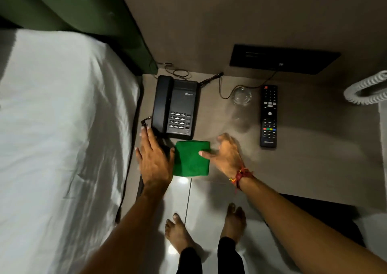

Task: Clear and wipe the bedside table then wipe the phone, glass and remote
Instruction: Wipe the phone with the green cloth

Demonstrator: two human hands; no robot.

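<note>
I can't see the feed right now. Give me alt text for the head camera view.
Both bare hands, left hand and right hand, rest open at a folded green cloth on the front edge of a grey-brown bedside table. Behind it stand a black corded desk phone, a clear drinking glass and a black TV remote. A white-sheeted bed lies left.
</note>
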